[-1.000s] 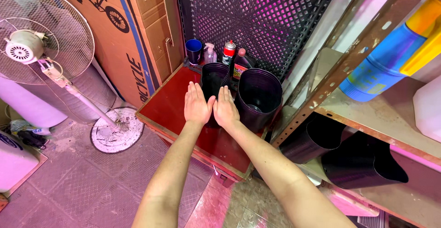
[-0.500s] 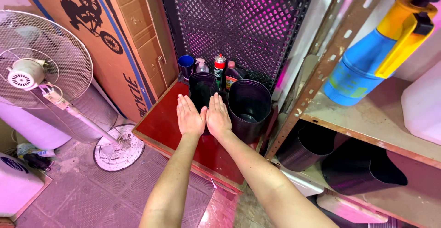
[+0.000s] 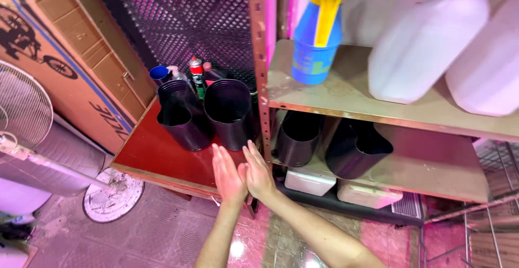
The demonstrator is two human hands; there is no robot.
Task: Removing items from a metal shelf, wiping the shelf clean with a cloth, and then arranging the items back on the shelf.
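Observation:
My left hand (image 3: 227, 175) and my right hand (image 3: 259, 171) are stretched out side by side, fingers straight and touching along the thumbs, holding nothing. They hover over the front edge of a low red board (image 3: 157, 157). Just beyond them stand two stacks of black plastic pots, one (image 3: 181, 114) on the left and one (image 3: 229, 112) on the right, neither touched. Behind the pots are a red-capped spray can (image 3: 198, 73) and a blue cup (image 3: 159, 74).
A metal rack upright (image 3: 261, 68) stands right of my hands. Its shelves hold black pots (image 3: 357, 148), a blue and yellow sprayer (image 3: 318, 35) and white jugs (image 3: 424, 35). A cardboard box (image 3: 70, 46) and a standing fan (image 3: 27, 116) are at left.
My hands have drawn back from the pots toward the board's front edge and to the right. The view swung right, showing more of the rack.

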